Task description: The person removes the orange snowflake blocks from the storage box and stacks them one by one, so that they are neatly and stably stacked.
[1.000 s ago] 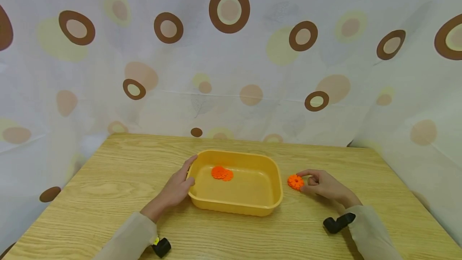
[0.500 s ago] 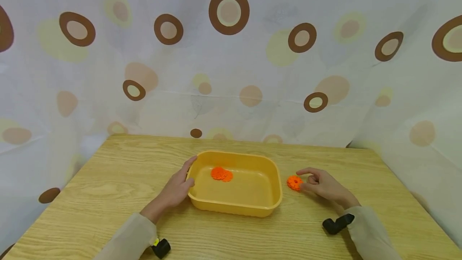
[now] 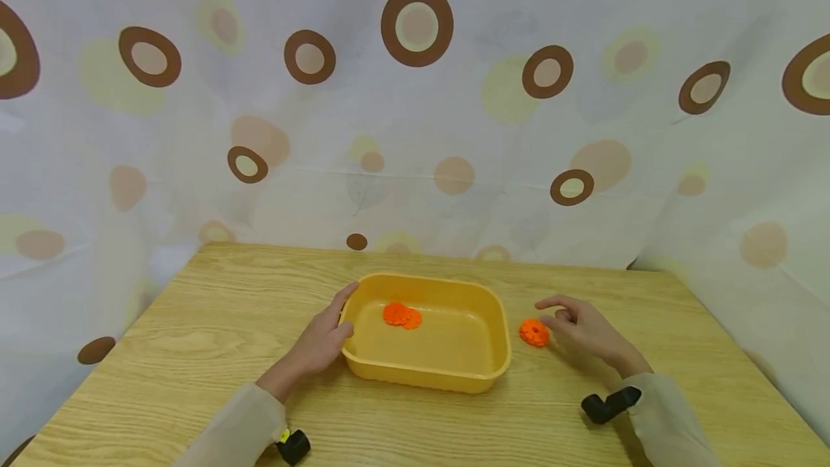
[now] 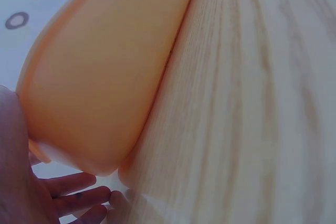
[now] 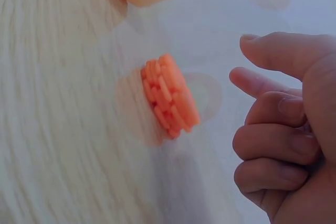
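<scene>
A yellow plastic tub stands on the table, with two overlapping orange notched discs on its floor. My left hand grips the tub's left rim, thumb over the edge and the other fingers outside it. To the right of the tub lies a small stack of orange notched discs, seen edge-on as several layers in the right wrist view. Close beside that stack hovers my right hand, thumb and index finger spread apart, the other fingers curled, holding nothing.
The wooden table meets a white curtain with brown circles at the back and sides. Black camera mounts sit at both wrists.
My right thumb and index finger have come off the disc stack and moved slightly up from it. The stack stays on the table. The left hand keeps its grip on the tub.
</scene>
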Demonstrator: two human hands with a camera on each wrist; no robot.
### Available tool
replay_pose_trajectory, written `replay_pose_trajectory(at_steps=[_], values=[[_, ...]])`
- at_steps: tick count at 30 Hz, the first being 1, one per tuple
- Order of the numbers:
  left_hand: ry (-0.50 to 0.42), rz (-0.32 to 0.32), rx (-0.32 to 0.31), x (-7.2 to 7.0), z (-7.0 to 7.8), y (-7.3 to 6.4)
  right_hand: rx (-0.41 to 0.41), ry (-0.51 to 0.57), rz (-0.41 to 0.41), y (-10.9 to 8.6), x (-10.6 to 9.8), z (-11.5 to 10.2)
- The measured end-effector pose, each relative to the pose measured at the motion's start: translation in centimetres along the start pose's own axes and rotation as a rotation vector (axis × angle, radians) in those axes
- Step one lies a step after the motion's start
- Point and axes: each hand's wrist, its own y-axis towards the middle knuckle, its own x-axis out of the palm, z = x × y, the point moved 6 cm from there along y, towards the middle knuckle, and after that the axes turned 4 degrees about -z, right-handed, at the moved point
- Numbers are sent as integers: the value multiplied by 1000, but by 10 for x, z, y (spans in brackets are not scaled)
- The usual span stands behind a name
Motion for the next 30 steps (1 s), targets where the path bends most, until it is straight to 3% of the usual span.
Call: replay_pose_trajectory(at_steps=[17,30], values=[[-5,16,-22,1,0,1,-115,1,1,11,5,-32],[-10,28,-13,0,0,0,-201,-64,-18,33,12,-62]])
